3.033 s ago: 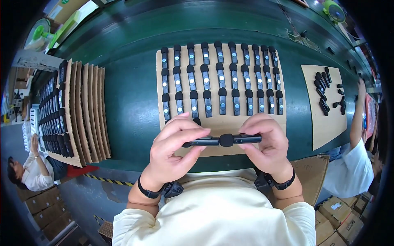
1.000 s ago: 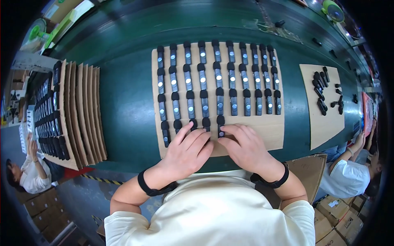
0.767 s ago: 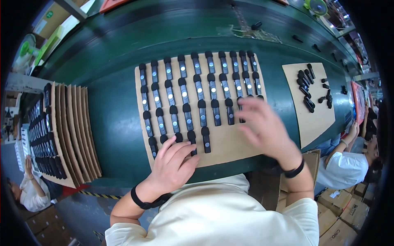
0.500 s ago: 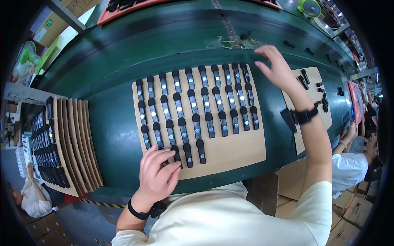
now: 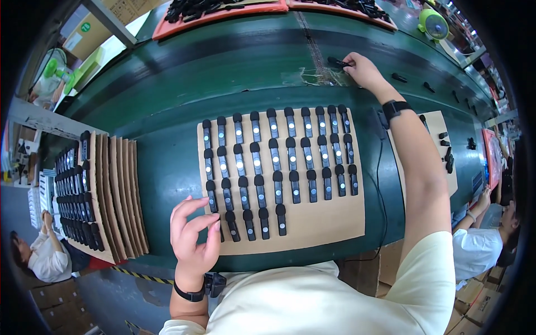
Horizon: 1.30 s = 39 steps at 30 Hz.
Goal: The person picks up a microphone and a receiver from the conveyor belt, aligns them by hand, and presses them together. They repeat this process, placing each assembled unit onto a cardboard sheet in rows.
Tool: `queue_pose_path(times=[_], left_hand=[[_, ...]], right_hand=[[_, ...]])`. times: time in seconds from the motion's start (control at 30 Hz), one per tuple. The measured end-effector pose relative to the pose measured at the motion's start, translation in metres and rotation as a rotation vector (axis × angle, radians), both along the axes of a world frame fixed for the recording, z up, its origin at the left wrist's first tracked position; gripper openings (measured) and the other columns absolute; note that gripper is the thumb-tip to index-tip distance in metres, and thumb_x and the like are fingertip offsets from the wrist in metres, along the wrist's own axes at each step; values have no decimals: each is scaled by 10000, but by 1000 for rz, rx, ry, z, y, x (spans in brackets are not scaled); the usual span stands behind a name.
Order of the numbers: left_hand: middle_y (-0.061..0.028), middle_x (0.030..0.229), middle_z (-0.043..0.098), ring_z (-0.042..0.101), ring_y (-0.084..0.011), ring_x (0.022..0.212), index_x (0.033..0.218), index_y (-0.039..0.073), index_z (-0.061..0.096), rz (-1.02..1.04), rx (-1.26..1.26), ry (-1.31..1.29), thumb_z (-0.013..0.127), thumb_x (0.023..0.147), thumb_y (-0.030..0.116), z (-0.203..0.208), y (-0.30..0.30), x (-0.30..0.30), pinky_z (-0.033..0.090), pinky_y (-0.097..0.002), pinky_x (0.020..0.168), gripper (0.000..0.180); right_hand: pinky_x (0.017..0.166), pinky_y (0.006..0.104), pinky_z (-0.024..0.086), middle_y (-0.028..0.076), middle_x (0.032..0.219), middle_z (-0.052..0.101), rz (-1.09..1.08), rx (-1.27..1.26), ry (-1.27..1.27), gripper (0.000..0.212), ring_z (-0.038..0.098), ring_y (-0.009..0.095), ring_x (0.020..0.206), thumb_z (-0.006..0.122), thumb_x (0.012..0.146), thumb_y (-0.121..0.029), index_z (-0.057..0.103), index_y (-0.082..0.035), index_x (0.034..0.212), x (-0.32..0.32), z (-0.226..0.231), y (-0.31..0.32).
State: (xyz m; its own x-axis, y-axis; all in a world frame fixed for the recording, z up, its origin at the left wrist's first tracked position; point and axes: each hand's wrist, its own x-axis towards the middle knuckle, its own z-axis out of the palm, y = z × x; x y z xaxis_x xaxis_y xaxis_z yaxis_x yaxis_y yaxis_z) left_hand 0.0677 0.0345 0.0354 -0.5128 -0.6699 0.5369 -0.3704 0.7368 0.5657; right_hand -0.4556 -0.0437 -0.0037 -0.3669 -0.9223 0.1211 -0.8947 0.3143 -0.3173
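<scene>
On the far side of the green work surface, my right hand [image 5: 362, 70] is closed on a small black microphone [image 5: 336, 62] with a foam-like tip, pinching its near end. My left hand [image 5: 194, 231] is over the lower left corner of a cardboard sheet [image 5: 324, 220]. Its fingers are bent but apart, with nothing visible between them, and they partly hide a microphone at that corner. Several rows of black microphones [image 5: 292, 154] lie on this sheet, foam ends away from me, most with a pale round spot. The nearest row stops about halfway across.
Cardboard sheets [image 5: 127, 190] stand stacked at left, microphones on the outermost. A second sheet [image 5: 432, 125] with loose black pieces lies at right, a cable [image 5: 379, 184] beside it. Red trays [image 5: 245, 9] of black parts stand at the back. Clear tape [image 5: 318, 77] marks the belt. Co-workers sit either side.
My right hand has reached farther out and closed on the microphone by the tape. My left hand has drawn back leftward from the nearest row. The whole view has shifted slightly.
</scene>
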Motion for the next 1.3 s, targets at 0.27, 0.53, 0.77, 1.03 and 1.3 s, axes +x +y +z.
queue_pose_path(times=[0.27,0.53,0.77,1.03,1.3], left_hand=[[-185,1087,647,616,-349,1008,917,15,668,-109,140,142,702,739,-20,7,-7,-11,475,-463,953,184],[-132,1058,687,658,-283,968,1051,17,691,-450,287,99,789,727,57,18,-3,-47,487,-436,945,341],[-107,983,711,679,-274,906,1078,18,682,-457,319,122,814,717,80,3,6,-33,506,-430,927,390],[-100,956,710,686,-260,881,1052,11,684,-361,428,218,789,740,44,-1,16,-31,515,-424,915,331],[-133,959,697,666,-234,884,1030,-36,663,-426,307,201,762,746,3,0,15,-33,461,-486,988,303]], right_hand=[[771,231,474,13,971,625,256,-250,-771,253,564,76,862,620,923,-70,617,4,1165,144,57,110],[741,293,477,90,937,642,449,-276,-917,253,594,180,815,675,877,-52,665,-8,1126,262,56,201],[716,290,445,90,899,626,497,-381,-892,271,572,188,786,700,860,-67,652,30,1108,287,41,201],[679,336,451,103,887,634,550,-530,-585,362,582,244,763,766,746,-29,645,3,1085,302,41,190],[637,355,453,89,852,625,480,-621,-494,377,583,264,738,805,662,-19,653,-36,1007,310,39,189]])
